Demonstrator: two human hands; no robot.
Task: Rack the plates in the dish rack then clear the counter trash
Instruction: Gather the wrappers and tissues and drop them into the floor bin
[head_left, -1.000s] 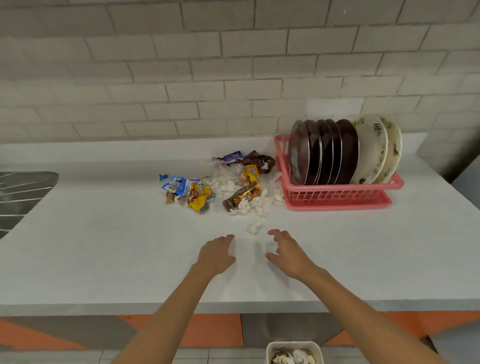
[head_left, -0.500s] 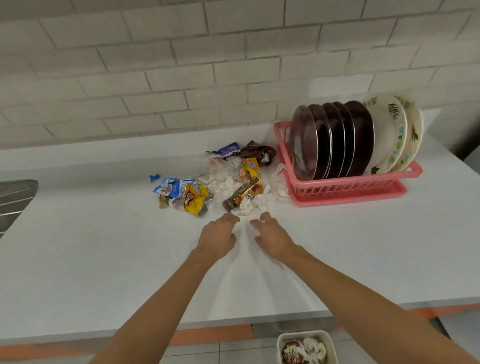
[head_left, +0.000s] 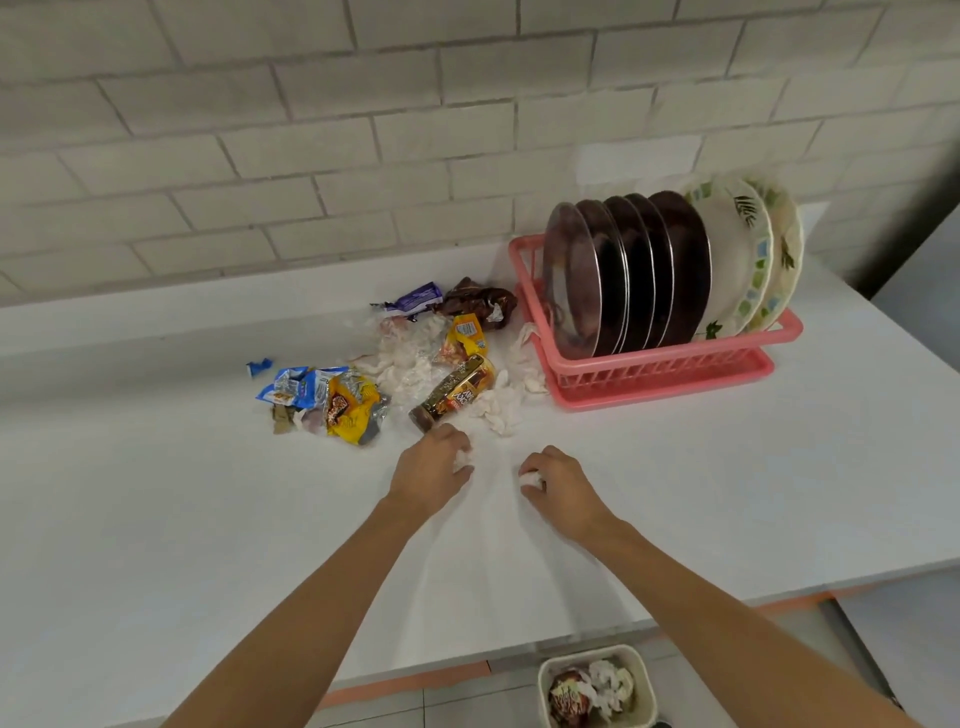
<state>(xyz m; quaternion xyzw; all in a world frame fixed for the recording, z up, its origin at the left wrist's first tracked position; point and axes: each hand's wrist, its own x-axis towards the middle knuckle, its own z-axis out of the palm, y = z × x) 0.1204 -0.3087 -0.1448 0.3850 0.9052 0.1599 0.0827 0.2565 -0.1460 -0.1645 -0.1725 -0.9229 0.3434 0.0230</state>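
The wrapper pile (head_left: 332, 402) lies just beyond the left hand (head_left: 428, 475), whose curled fingers pinch a white paper wad (head_left: 462, 458). The right hand (head_left: 566, 486) clutches a second wad (head_left: 531, 478). The plates (head_left: 649, 270) stand in the pink rack (head_left: 675, 371). The bin (head_left: 592, 650) sits below the edge of the counter (head_left: 156, 519), nearer the right hand.

Bare forearms (head_left: 322, 587), bare left hand (head_left: 428, 475), right hand (head_left: 563, 488)

Print on the wrappers (head_left: 349, 410) seems unreadably blurred.
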